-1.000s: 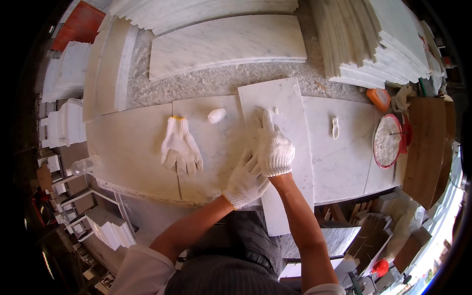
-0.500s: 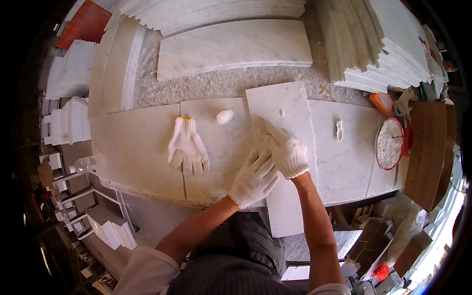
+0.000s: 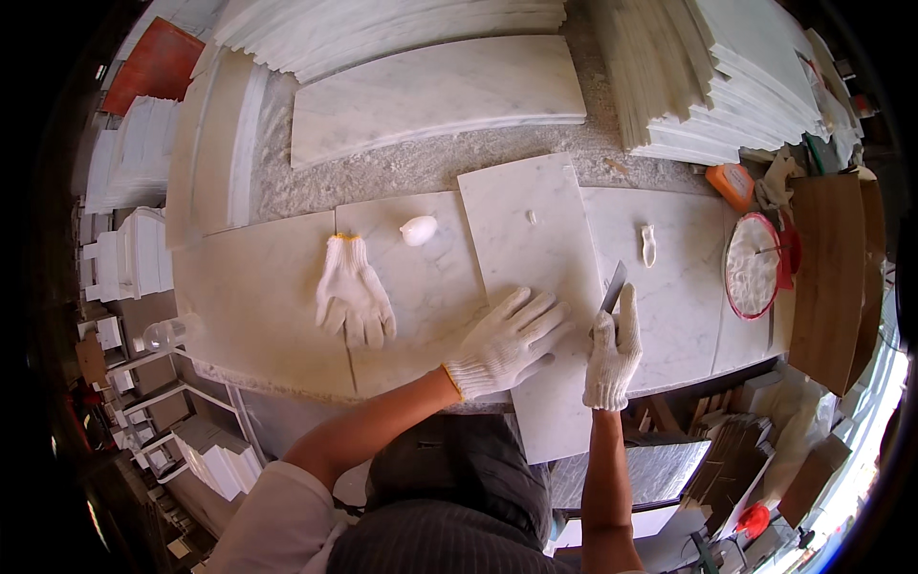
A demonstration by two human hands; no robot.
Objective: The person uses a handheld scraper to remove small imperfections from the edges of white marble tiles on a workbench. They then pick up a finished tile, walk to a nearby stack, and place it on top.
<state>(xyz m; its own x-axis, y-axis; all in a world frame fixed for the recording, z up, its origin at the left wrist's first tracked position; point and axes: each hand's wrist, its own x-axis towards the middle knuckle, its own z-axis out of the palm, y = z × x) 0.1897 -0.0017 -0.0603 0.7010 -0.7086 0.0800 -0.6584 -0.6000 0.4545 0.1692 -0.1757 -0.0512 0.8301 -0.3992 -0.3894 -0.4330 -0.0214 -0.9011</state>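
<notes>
My left hand (image 3: 512, 342), in a white knitted glove, lies flat with fingers spread on a grey-veined white marble slab (image 3: 526, 249). That slab is set at an angle across the tiled worktop and overhangs its near edge. At the slab's right edge, my right hand (image 3: 614, 359), gloved too, grips a flat metal blade (image 3: 615, 287) that points up and away. Its handle, if any, is hidden in the fingers. A small white bit (image 3: 533, 218) sits on the slab. To the left lie a spare white glove (image 3: 354, 292) and a smooth white lump (image 3: 418, 231).
Right of the slab lies a small elongated white piece (image 3: 649, 246). Farther right are a round red-rimmed dish of white paste (image 3: 754, 266), an orange container (image 3: 732, 186) and a cardboard box (image 3: 824, 277). Marble slabs (image 3: 440, 96) and a tall stack (image 3: 669, 81) stand behind.
My right hand has moved from the slab's middle to its right edge, and the blade now shows. The left hand has shifted slightly right and up on the slab. The whole view has shifted slightly.
</notes>
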